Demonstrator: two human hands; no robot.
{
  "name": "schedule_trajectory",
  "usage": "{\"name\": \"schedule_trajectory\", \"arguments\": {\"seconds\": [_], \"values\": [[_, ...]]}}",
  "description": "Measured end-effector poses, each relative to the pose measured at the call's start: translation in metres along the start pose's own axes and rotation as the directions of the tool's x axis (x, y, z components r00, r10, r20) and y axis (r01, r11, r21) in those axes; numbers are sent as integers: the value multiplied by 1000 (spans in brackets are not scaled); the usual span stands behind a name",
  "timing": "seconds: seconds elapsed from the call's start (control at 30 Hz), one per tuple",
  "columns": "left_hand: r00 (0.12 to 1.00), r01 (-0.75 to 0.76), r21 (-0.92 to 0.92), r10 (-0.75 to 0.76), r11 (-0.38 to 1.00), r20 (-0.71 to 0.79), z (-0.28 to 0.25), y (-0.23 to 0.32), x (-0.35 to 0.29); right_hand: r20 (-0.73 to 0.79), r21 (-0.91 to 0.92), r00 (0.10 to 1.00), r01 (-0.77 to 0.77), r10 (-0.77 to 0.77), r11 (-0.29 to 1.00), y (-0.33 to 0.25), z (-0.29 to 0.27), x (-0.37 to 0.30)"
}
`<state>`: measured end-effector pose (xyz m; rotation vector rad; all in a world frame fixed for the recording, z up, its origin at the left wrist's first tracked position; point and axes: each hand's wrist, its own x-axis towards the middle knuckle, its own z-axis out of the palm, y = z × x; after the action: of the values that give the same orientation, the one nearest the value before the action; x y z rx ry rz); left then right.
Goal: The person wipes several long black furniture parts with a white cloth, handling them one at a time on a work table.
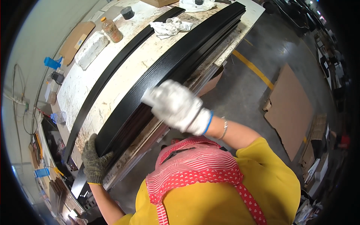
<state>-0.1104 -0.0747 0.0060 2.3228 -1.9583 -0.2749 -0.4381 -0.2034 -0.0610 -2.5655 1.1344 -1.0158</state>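
A long black board [146, 75] with a wood-grain face and ridged side lies along the table's near edge. My left hand [94, 159], in a dark grey-green knit glove, grips its near left end, thumb on the near side and fingers on the far side. In a white glove with a blue cuff, my right hand [176, 107] is closed at the middle of the board's near edge. Motion smears its fingers. Something pale juts from them against the black face; I cannot make out what it is.
Behind the board, a narrower black strip [112, 69] lies on the stained white table [131, 67]. A crumpled white rag [170, 28], an orange-capped bottle [111, 30], a dark cup [127, 13] and a white wrapped block [91, 50] rest there. A cardboard sheet [290, 108] is on the right.
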Motion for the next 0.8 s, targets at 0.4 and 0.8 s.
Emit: {"name": "schedule_trajectory", "arguments": {"seconds": [0.4, 0.8], "values": [[1000, 13, 14, -13, 1000, -15, -1, 2, 3, -219, -257, 969, 60, -118, 965, 47, -69, 12], [977, -157, 86, 167, 984, -133, 3, -4, 0, -380, -128, 846, -450, 375, 884, 82, -74, 16]]}}
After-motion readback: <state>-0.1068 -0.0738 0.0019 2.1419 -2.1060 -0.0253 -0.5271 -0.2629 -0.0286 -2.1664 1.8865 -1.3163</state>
